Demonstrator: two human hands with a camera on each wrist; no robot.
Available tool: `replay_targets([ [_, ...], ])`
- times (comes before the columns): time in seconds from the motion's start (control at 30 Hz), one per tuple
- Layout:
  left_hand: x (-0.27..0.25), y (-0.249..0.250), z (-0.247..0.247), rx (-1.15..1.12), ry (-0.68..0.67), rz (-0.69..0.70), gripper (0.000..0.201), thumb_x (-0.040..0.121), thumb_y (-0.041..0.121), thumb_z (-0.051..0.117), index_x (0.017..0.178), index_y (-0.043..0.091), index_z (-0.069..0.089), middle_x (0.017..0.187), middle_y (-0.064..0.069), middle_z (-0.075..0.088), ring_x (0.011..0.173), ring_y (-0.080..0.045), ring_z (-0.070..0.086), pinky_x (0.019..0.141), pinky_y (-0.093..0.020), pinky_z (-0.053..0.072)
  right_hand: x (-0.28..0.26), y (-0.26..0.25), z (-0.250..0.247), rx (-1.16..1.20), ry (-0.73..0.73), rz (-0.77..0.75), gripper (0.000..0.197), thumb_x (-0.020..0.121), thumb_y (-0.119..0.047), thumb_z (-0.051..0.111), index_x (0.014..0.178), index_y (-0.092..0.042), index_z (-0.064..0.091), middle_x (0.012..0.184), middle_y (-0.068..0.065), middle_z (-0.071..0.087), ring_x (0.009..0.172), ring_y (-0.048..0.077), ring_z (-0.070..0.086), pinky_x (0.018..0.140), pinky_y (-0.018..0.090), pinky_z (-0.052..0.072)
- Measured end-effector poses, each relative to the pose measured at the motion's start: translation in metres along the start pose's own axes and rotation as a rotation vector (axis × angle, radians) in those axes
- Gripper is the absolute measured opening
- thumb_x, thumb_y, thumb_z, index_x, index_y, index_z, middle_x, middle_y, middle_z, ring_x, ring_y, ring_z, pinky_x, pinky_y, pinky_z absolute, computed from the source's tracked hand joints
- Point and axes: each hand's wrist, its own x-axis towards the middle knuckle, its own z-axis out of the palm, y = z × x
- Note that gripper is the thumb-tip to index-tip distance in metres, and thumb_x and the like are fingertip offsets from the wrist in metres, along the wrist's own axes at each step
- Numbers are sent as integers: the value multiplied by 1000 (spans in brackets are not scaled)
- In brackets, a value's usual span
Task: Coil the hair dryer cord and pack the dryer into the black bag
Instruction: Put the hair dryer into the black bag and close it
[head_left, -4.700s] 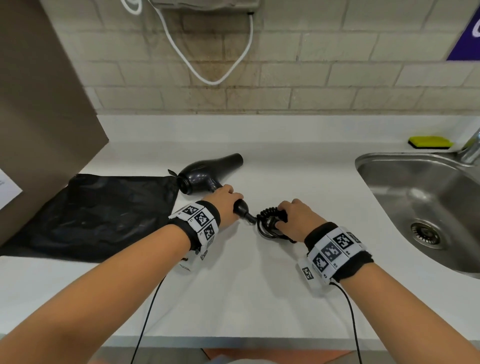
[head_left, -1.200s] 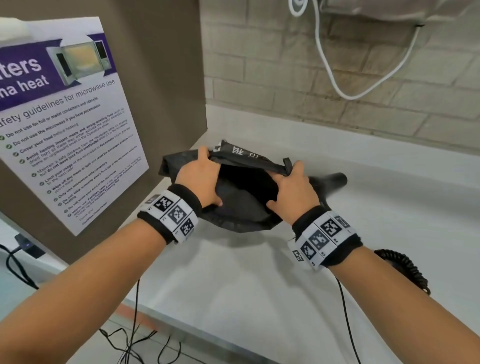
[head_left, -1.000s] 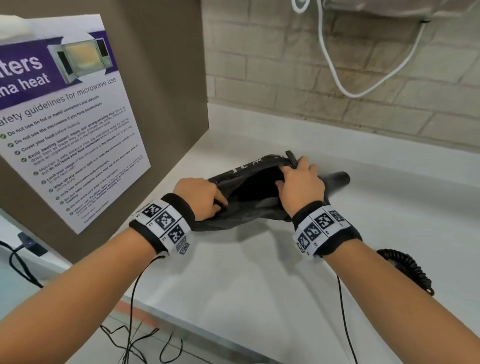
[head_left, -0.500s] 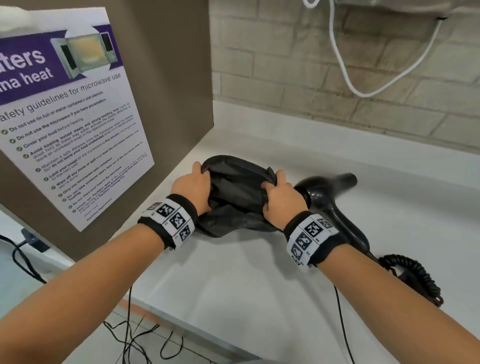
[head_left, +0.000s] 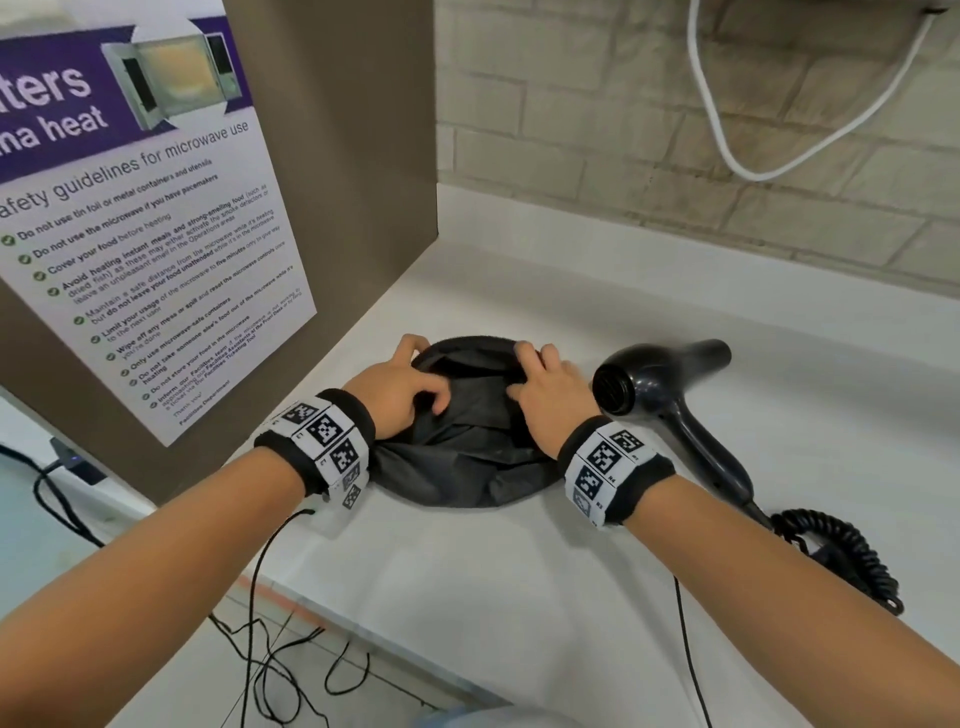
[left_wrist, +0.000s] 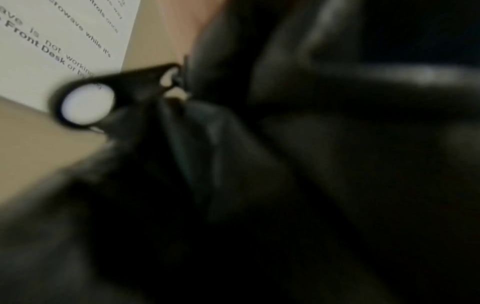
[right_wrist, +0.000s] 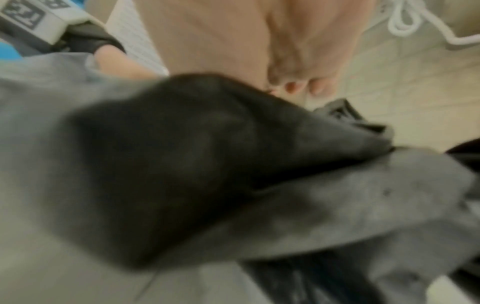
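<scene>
The black bag (head_left: 467, 447) lies bunched on the white counter (head_left: 519, 582), its rim rolled into a ring. My left hand (head_left: 400, 387) grips the rim's left side and my right hand (head_left: 545, 389) grips its right side, fingers curled into the fabric. The black hair dryer (head_left: 660, 384) lies on the counter just right of the bag, nozzle pointing away to the right. Its curly cord (head_left: 841, 556) sits bundled at the handle's end, by my right forearm. In the left wrist view dark bag fabric (left_wrist: 285, 185) fills the picture, with a zip pull (left_wrist: 85, 102). Grey-black fabric (right_wrist: 207, 174) fills the right wrist view.
A brown panel with a microwave safety poster (head_left: 130, 234) stands close on the left. A brick wall with a hanging white cable (head_left: 737, 166) runs behind. Thin black wires (head_left: 260, 597) drop from my wristbands over the counter's front edge.
Both hands have gathered the bag from a lifted, open shape down into a bunched ring on the counter. The dryer has come into fuller view on the right.
</scene>
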Motion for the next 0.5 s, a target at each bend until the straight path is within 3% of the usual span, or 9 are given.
replay_targets([
  [0.07,3,0,4,51,-14,-67,37,83,1,49,68,31,67,146,6,23,91,-23,58,78,-27,41,2,-1,0,125,-103,-81,30,92,-9,41,122,-5,47,127,15,38,112,34,46,86,38,41],
  [0.13,5,1,7,108,-44,-130,33,88,13,47,83,34,72,149,10,23,102,-21,57,83,-27,42,1,-1,-2,130,-174,-206,34,92,-7,41,126,-9,43,124,14,39,108,31,49,85,39,41],
  [0.23,4,2,12,212,-74,-181,28,90,39,50,115,37,62,148,5,24,105,-24,57,89,-32,44,-1,2,1,55,-232,-300,45,90,-13,48,132,-20,36,130,9,37,113,29,44,88,39,41],
  [0.33,6,1,13,310,-120,-236,60,75,52,65,129,32,48,143,-3,24,100,-28,58,86,-35,46,1,6,11,15,-263,-204,68,84,-24,60,142,-25,25,143,6,30,127,27,36,101,39,37],
  [0.4,8,1,10,407,-165,-274,79,67,56,71,136,38,38,145,-7,17,110,-30,51,92,-38,43,2,9,14,-25,-290,-120,84,80,-32,63,146,-24,12,150,5,22,135,27,28,110,38,27],
  [0.5,8,-1,8,511,-249,-315,92,64,59,72,140,51,20,152,-8,0,129,-34,28,101,-43,34,2,14,16,-51,-361,-23,93,78,-35,61,147,-22,0,155,2,13,139,26,21,115,36,15],
])
